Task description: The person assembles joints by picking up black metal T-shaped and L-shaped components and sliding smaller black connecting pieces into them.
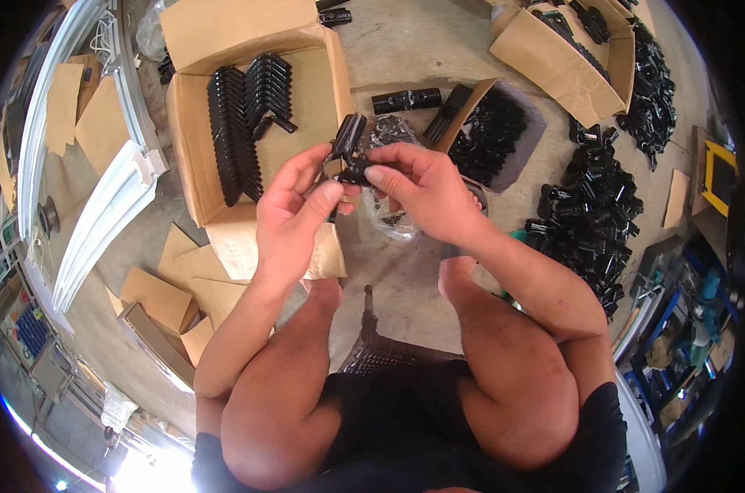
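Above the floor in front of me, my left hand [297, 201] and my right hand [426, 182] hold one black tube-shaped fitting [351, 135] between them. My left thumb and fingers pinch its near left side, while the right thumb presses on its right end. Fingers hide part of the fitting. Left of it stands an open cardboard box [316, 78] with neat rows of black angled fittings [237, 135]. Behind my hands a clear plastic bag [401, 223] lies on the floor. Another black tubular piece [406, 100] rests just beyond it.
A smaller carton [468, 115] of small black parts [497, 135] sits right of my hands. Farther right, loose black fittings [586, 218] lie heaped below another open box [557, 72]. Flattened cardboard [160, 297] and long white metal rails [109, 218] are on the left.
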A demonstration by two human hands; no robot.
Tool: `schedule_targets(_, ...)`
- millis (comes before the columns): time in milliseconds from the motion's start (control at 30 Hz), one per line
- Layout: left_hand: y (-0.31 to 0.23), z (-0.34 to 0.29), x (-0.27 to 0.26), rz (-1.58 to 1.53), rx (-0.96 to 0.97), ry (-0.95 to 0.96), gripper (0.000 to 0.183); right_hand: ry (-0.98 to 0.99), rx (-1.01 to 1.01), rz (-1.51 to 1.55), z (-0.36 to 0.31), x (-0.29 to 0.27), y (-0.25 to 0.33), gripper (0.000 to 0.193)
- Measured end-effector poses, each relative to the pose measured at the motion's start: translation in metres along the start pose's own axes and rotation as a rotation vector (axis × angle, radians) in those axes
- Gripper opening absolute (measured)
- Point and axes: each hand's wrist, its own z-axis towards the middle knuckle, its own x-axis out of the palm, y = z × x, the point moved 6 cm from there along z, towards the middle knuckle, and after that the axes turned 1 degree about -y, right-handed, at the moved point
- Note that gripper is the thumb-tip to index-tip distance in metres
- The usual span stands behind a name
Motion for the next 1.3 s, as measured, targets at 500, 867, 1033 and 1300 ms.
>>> schedule_targets(500,-0.023,-0.005,0.013,0.713,0.458,0.144,0.051,0.07,0.295,0.317,-0.005,-0.032,-0.01,0.026)
schedule_targets(867,-0.028,-0.003,0.024,0.949,0.64,0.338,0.053,0.137,0.43,0.262,-0.01,-0.034,-0.022,0.025)
schedule_targets(1033,-0.025,-0.003,0.029,0.853,0.633,0.331,0.049,0.178,0.469,0.112,-0.012,-0.028,-0.029,0.029)
schedule_targets(1300,-0.004,-0.004,0.003,0.481,0.306,0.101,0.044,0.078,-0.689,-0.714,-0.024,-0.006,0.03,0.049)
